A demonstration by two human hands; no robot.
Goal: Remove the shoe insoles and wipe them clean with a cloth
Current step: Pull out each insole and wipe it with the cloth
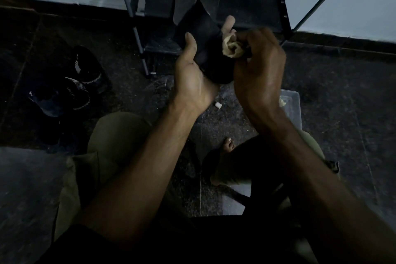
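Note:
A black insole (pixel 201 34) lies across the palm of my left hand (pixel 192 79), held up in front of me with the thumb on its left edge and fingertips showing past its right edge. My right hand (pixel 259 70) is closed around a bunched beige cloth (pixel 232 48), which presses against the insole's right side. The insole's lower end is hidden between the two hands. A pair of black shoes with white stripes (pixel 70 83) sits on the floor to the left.
A dark metal shoe rack (pixel 214 6) stands against the wall just behind my hands. A clear plastic box (pixel 293 107) sits on the floor under my right wrist. A small white scrap (pixel 218 105) lies on the speckled floor. My knees and a bare foot (pixel 227 156) are below.

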